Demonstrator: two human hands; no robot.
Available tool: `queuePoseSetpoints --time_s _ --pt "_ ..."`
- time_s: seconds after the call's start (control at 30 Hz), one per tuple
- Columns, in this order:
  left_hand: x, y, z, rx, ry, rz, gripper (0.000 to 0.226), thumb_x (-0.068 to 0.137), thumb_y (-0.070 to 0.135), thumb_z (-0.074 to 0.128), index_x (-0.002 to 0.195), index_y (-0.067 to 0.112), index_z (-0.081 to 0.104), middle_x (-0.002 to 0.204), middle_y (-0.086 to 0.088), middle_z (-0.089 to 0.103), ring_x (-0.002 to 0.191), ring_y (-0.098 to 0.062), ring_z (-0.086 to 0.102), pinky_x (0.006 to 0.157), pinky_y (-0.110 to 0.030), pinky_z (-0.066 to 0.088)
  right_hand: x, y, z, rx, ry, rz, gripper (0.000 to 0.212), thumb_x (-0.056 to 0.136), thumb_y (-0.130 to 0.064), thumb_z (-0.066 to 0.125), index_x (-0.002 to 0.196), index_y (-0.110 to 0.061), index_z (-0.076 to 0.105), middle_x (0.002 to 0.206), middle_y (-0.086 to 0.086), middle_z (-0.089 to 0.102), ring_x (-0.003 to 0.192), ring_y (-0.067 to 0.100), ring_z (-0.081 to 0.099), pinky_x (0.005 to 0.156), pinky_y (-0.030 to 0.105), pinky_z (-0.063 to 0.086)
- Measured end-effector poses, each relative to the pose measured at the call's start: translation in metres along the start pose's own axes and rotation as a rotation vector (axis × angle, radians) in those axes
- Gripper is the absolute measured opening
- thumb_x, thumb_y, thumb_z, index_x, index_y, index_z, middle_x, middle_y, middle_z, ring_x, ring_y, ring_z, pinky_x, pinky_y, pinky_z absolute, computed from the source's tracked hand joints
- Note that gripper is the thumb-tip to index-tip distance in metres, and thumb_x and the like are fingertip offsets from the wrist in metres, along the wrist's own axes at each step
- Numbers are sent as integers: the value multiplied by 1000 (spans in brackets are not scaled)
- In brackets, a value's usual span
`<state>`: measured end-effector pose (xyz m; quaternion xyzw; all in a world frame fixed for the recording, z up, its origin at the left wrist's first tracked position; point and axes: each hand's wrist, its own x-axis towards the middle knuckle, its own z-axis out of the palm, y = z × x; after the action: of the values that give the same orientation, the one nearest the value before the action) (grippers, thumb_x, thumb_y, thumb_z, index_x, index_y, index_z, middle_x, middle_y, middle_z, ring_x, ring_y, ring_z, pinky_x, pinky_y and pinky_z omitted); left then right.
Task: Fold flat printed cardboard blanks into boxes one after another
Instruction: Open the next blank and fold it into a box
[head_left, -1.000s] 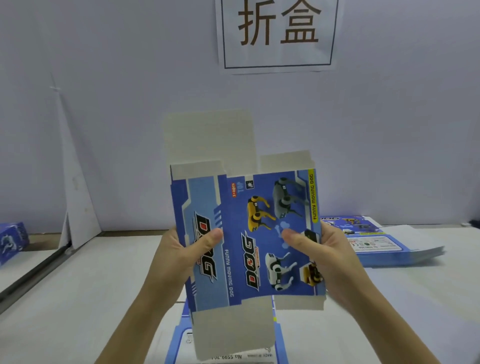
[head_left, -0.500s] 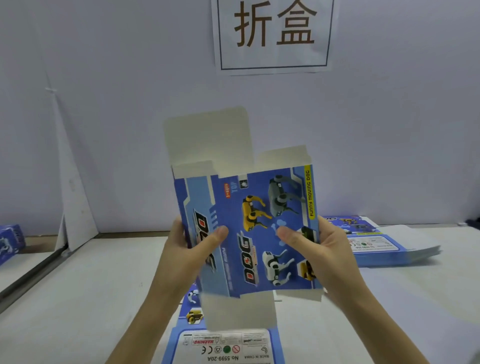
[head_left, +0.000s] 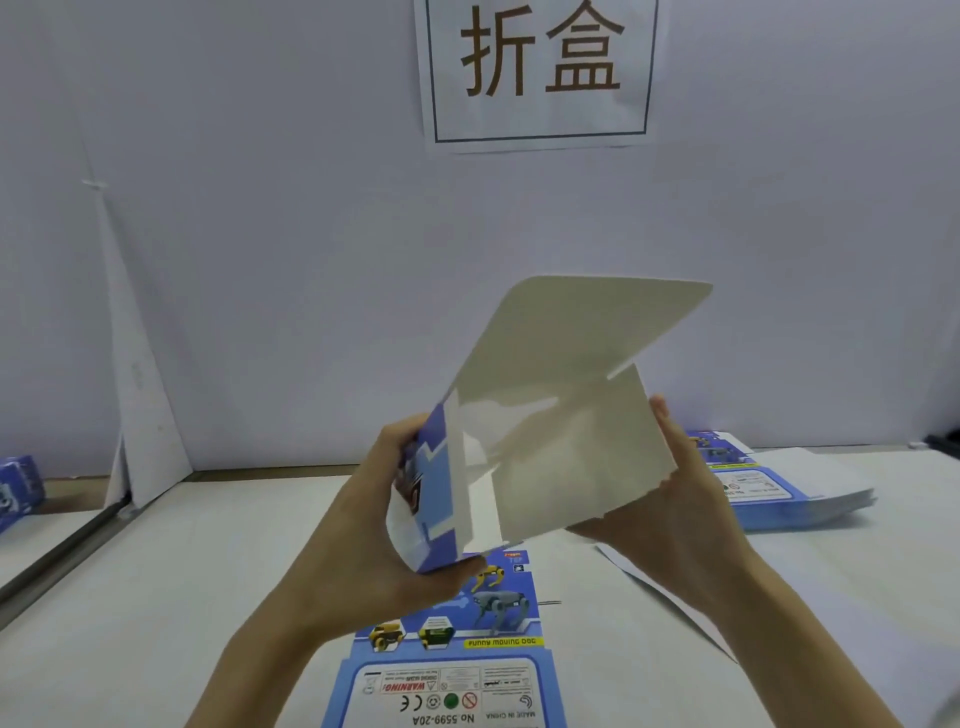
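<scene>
Half-opened cardboard blank (head_left: 561, 441) held above the near edge of the table (head_left: 156, 597).
The left hand (head_left: 395, 519) grips its blue printed side; the right hand (head_left: 675, 499) supports the white panel's right edge, finger curl hidden. A flat blank (head_left: 452, 649) lies beneath.

Left hand (head_left: 400, 525) grips blank (head_left: 566, 447); right hand (head_left: 680, 499) flat against opposite side.

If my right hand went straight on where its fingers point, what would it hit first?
Likely the raised white flap of the cardboard box; the right hand has its fingers pointing up toward it. Depth is unclear; otherwise the back wall.
</scene>
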<state>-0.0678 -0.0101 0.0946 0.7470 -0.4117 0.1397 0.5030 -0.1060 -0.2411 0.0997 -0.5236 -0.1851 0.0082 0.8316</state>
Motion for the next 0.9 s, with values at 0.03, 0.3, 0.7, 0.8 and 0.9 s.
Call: queuePoseSetpoints --time_s 0.03,0.3,0.7,0.8,0.9 --pt "0 0 1 -5 -7 1 88 56 22 86 129 26 38 118 23 57 112 -1 57 79 -5 45 0 -1 -2 12 -3 6 55 55 -72 75 98 -37 75 105 -8 72 93 9 65 85 36 50" --pt "1 0 5 169 29 124 90 54 24 85 122 48 32 110 21 55 101 5 56 70 -2 45 -3 6 -4 -520 304 17 20 93 -24 52 95 -31 71 87 -1 68 74 7 62 67 28 52" --pt "0 -12 2 96 -8 -52 91 62 40 87 133 46 30 117 37 46 110 12 50 70 0 44 -8 -6 6 -917 370 214 32 100 -17 39 90 4 62 71 18 71 53 26 68 47 31 55" --pt "5 -7 3 -90 -91 -291 97 68 59 76 139 58 10 135 43 26 112 29 38 80 1 41 -9 -10 7 -952 467 187 31 96 -10 39 79 8 58 60 19 67 42 26 60 41 27 47" --pt "17 4 2 -497 -23 -521 65 93 60 37 146 24 28 155 -1 31 139 -15 34 113 -36 30 -9 -9 9 -1079 504 173 33 93 -10 38 68 4 55 49 11 63 37 20 54 42 27 44"
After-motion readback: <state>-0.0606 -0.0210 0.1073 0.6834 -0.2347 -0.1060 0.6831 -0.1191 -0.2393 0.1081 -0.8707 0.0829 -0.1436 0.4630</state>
